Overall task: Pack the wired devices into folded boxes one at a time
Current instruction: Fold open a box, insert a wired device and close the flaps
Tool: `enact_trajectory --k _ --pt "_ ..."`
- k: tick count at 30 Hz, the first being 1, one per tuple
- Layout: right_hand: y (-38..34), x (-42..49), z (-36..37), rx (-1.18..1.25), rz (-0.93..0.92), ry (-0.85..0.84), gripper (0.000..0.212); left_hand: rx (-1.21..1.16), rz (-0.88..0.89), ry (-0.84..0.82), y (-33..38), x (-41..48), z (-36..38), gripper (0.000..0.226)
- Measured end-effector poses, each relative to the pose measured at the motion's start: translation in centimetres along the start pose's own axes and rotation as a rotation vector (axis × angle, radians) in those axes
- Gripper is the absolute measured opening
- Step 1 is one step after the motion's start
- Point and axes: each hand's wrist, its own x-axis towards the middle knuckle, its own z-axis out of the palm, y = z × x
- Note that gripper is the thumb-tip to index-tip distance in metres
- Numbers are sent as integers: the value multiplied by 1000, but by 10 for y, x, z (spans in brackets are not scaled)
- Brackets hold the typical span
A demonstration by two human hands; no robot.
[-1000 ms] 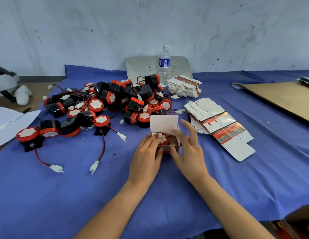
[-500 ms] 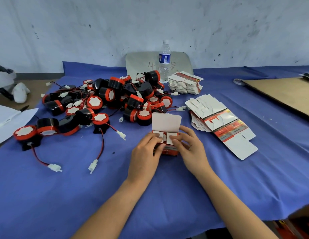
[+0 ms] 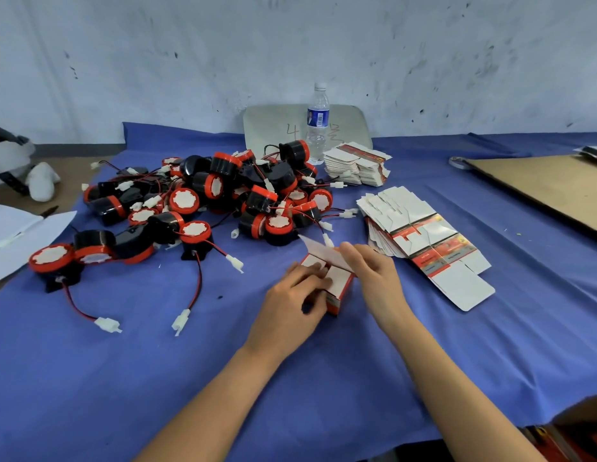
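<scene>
A small red and white box (image 3: 340, 288) stands on the blue cloth in front of me, its two side flaps folded in. My left hand (image 3: 290, 308) grips the box from the left, fingertips on the folded flaps. My right hand (image 3: 373, 275) pinches the white top flap (image 3: 320, 250) and bends it down over the opening. The device inside is hidden. A heap of black and red wired devices (image 3: 224, 201) with white plugs lies behind and to the left.
Flat unfolded boxes lie in a fanned stack (image 3: 423, 238) on the right and a second stack (image 3: 357, 165) behind. A water bottle (image 3: 317, 121) stands at the back. A cardboard sheet (image 3: 550, 188) lies far right, white paper (image 3: 20, 235) far left.
The side flaps were folded in over the device. The top flap, upright before, now tilts forward under my right hand. My left hand stayed on the box.
</scene>
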Motion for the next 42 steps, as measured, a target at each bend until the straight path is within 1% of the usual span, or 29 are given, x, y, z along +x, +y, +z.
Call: enact_trajectory --k 1,2,4,6,8,11,12,14,16,17,21,23,25,28,31,33,38,42 --pt "-3 4 0 -22 25 -19 32 -28 -6 0 0 0 0 14" --pt "-6 7 0 -53 37 -41 32 -49 -6 -1 -1 0 1 15" --pt "-13 11 0 -131 31 -103 20 -71 -2 -8 -2 0 1 17" --pt "-14 9 -1 -278 -11 -140 24 -91 -4 -13 -3 1 1 17" --pt "-7 4 -1 -424 -66 -136 25 -109 4 -13 -4 2 1 13" --pt "4 -4 0 -527 -138 -80 27 -123 34 12 -3 2 1 10" --pt "5 -6 0 -520 -156 -56 27 -120 30 42 -3 1 0 9" --pt "7 -10 -1 -495 -205 -22 28 -96 -28 159 -6 0 -1 7" --pt "10 -17 1 -529 -263 -46 31 -101 -165 261 -10 0 -4 17" --pt "12 -20 2 -558 -265 -66 31 -129 -219 269 -12 1 -5 21" --pt "17 -24 -1 -555 -216 -100 31 -268 -292 185 -10 2 -7 29" --pt "18 -24 -2 -535 -209 -97 30 -302 -282 147 -9 1 -8 31" --pt "19 -23 -2 -506 -193 -92 28 -287 -253 123 -9 1 -9 27" --pt "23 -24 -2 -500 -195 -107 28 -332 -283 145 -11 2 -9 23" --pt "25 -23 -2 -529 -225 -106 28 -398 -316 154 -12 4 -10 29" --pt "25 -24 -3 -539 -237 -116 29 -394 -315 147 -12 4 -9 28" --pt "21 -26 -12 -522 -213 -289 41 -372 -332 159 -10 4 -6 31" --pt "13 -21 -22 -414 -69 -426 53 -295 -251 65 -10 3 -5 21"
